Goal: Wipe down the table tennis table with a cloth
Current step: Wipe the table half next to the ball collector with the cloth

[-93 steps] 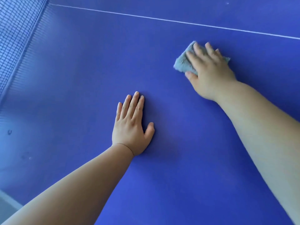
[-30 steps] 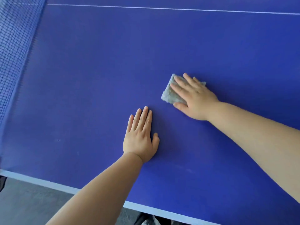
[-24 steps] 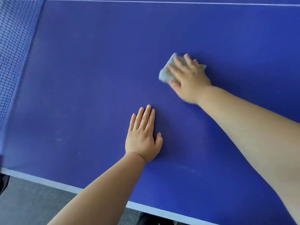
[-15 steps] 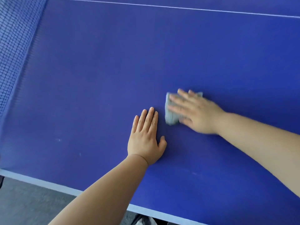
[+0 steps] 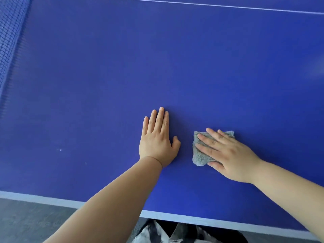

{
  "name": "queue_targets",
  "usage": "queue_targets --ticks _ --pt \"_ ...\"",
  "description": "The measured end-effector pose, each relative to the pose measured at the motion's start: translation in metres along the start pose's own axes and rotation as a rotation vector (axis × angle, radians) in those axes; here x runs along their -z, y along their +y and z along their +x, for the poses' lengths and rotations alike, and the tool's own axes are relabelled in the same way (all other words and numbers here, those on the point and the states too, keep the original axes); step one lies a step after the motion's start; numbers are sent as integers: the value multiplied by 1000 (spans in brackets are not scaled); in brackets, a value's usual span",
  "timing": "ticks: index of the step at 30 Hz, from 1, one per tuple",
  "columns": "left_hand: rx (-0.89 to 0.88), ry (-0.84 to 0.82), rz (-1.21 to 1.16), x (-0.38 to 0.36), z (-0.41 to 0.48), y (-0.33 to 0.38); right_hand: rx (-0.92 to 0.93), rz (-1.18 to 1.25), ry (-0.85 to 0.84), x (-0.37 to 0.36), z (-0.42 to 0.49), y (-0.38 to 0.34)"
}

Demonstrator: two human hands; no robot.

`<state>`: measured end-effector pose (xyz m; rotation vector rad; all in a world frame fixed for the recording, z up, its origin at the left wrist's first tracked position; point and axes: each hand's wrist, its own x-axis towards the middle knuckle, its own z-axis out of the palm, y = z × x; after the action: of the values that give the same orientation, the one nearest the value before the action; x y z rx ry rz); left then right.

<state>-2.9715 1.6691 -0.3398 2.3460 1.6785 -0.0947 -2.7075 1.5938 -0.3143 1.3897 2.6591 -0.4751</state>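
Observation:
The blue table tennis table (image 5: 105, 76) fills most of the view. A small grey folded cloth (image 5: 199, 156) lies on it near the front edge. My right hand (image 5: 226, 155) presses flat on the cloth with straight fingers and covers most of it. My left hand (image 5: 157, 139) rests flat on the bare table just left of the cloth, fingers straight and together, a short gap between thumb and cloth.
The net (image 5: 8, 32) runs along the far left. A white centre line (image 5: 210, 5) crosses the top. The table's pale front edge (image 5: 52, 200) borders grey floor (image 5: 26, 223). A few small white specks (image 5: 60, 149) mark the surface at lower left.
My right hand has slid the cloth back toward me and the front edge after a stroke away. My left hand stays flat in place. The view has tipped down, showing more of the edge.

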Motion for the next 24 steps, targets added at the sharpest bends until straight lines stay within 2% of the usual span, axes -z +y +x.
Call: queue_targets --ticks 2,5,7,9,11,14,16,18,22,24 --pt "1 -4 3 0 0 0 -178 -26 54 11 14 25" --pt "-3 3 1 2 -2 0 -640 65 117 33 52 70" --pt "-3 13 1 3 -2 0 -769 98 148 34 66 69" --pt "-4 12 5 4 -3 1 -683 50 189 20 61 38" --pt "-6 15 6 4 -6 0 -469 16 229 -3 31 -14" --pt "-22 6 -13 7 -8 0 -187 41 107 -35 -30 -86" --pt "-29 -12 -17 7 -15 -1 -67 21 32 -36 -47 -89" --pt "-47 -30 -27 5 -32 -2 -153 -19 75 -27 -40 -58" --pt "-32 -33 -18 -7 -96 -3 -710 56 95 5 -11 19" --pt "41 -14 -14 -14 -122 -1 -788 92 98 5 -3 11"
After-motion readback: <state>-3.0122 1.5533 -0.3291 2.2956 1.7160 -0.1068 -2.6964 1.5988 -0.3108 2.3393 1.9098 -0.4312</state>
